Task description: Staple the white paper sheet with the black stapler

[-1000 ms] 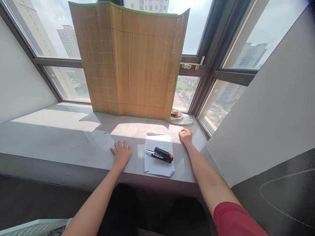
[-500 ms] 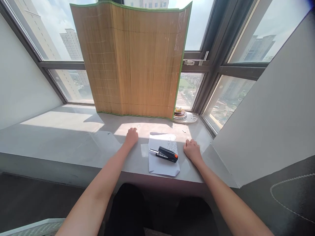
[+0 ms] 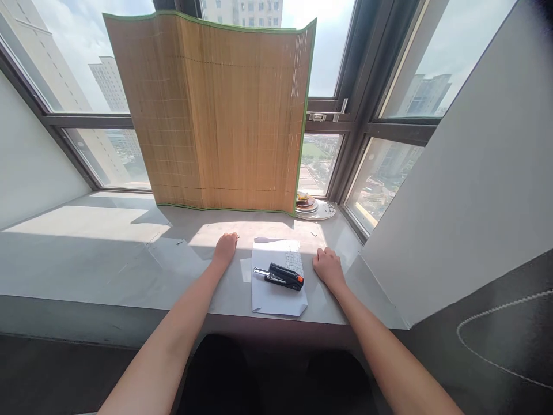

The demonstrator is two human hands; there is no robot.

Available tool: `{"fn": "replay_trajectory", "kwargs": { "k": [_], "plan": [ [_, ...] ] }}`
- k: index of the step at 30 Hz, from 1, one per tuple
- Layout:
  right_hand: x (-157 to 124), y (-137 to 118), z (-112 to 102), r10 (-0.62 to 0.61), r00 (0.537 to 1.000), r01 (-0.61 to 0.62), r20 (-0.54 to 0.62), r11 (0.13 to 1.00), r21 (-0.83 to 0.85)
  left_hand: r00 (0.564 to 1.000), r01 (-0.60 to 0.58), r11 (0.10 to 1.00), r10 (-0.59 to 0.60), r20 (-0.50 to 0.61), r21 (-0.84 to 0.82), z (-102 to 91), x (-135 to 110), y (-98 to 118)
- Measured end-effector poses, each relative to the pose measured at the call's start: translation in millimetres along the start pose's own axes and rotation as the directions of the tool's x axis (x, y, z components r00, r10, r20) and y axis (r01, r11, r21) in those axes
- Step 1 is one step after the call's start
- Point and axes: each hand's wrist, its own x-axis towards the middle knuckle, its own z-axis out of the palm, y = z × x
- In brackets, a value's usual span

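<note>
Between my hands, a black stapler (image 3: 283, 276) with an orange patch at its back end lies on a stack of white paper (image 3: 276, 302). Its metal arm points left, apart from the black body. My left hand (image 3: 225, 248) rests on the sill left of the paper, fingers curled in, with a tiny pale bit at the fingertips too small to name. To the paper's right, my right hand (image 3: 328, 265) sits on the sill in a loose fist, and nothing shows in it. Neither hand touches the stapler.
A bamboo mat (image 3: 242, 127) with green edging stands upright against the window behind the white sill (image 3: 86, 265). Stacked plates (image 3: 317, 211) sit in the right corner. A small white scrap (image 3: 314, 233) lies beyond my right hand. A slanted wall (image 3: 444, 190) borders the right side.
The whole view has shifted slightly. The fingers of my left hand have closed in where a tiny pale bit lay on the sill. My right hand, the stapler and the paper stay put.
</note>
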Motion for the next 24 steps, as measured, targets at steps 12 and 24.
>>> {"fn": "replay_trajectory", "kwargs": {
  "k": [12,24],
  "plan": [
    [-5,0,0,-0.011,1.0,0.011,-0.025,1.0,0.009,0.986,-0.154,0.982,0.16,0.055,-0.108,2.9,-53,26],
    [-6,0,-2,-0.011,0.999,0.015,-0.041,0.995,0.094,0.925,-0.38,0.902,0.374,-0.071,-0.203,-7.3,-115,38]
  ]
}}
